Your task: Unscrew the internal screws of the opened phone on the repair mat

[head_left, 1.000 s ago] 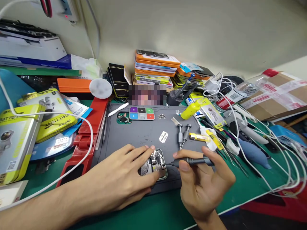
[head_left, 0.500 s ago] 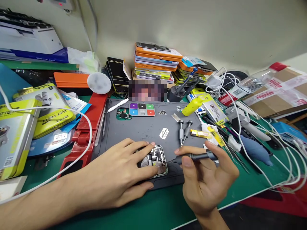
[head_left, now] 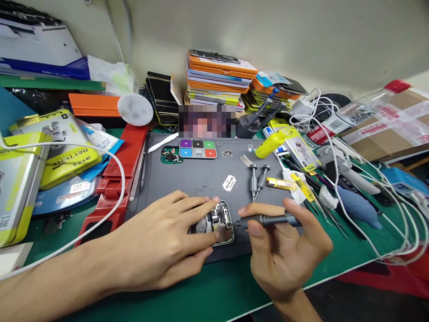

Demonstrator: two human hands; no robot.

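My left hand point(head_left: 167, 239) lies over an opened smartphone point(head_left: 224, 221), its fingers across the top and its thumb along the near edge. The phone's bare inner parts show at its right end; the rest is under the hand. Between thumb and fingers, my right hand point(head_left: 290, 246) grips a dark screwdriver point(head_left: 264, 220), held nearly level, its tip at the phone's right edge. Whether the tip touches a screw I cannot tell. Beyond the hands lie a razor blade point(head_left: 229, 183) and two small screwdrivers point(head_left: 253, 179) on the grey work mat point(head_left: 187, 181).
A tray with coloured squares point(head_left: 198, 149) sits at the mat's far side, beside a yellow bottle point(head_left: 272, 144). Red clamp-like equipment point(head_left: 117, 172) and yellow battery boxes point(head_left: 72, 154) crowd the left. White cables point(head_left: 338, 179), tweezers point(head_left: 331, 218) and a taped carton point(head_left: 385, 127) occupy the right.
The screwdriver in my right hand has shifted slightly left, bringing its tip closer in over the phone's edge. My left hand stays on the phone. The whole view has shifted a little.
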